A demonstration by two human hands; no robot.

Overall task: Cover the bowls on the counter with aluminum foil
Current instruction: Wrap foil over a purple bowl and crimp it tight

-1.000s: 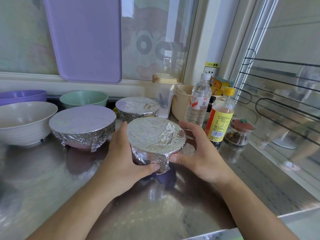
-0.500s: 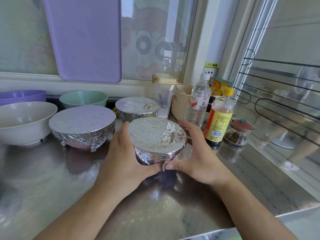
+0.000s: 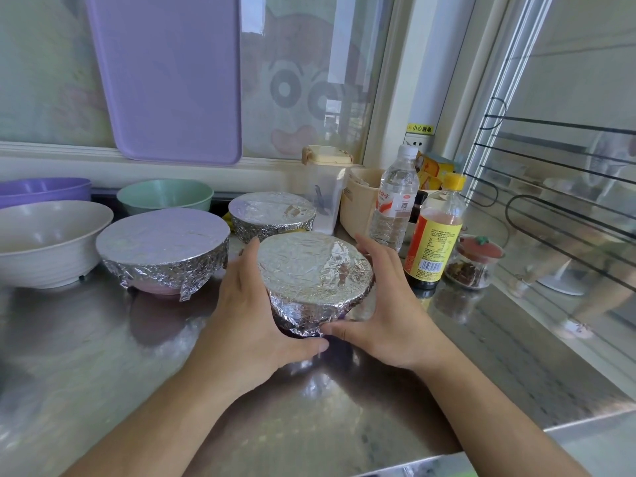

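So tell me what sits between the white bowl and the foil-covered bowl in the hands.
In the head view, the large foil-covered bowl sits between the white bowl and the held bowl.

We have both forearms reaching in from the near edge, bare to the wrists. Our left hand (image 3: pixel 246 315) curls in from the left, thumb stretched right along the near side. Our right hand (image 3: pixel 389 315) mirrors it, thumb pointing left. The thumb tips look nearly touching, fingers wrapped toward the far side.
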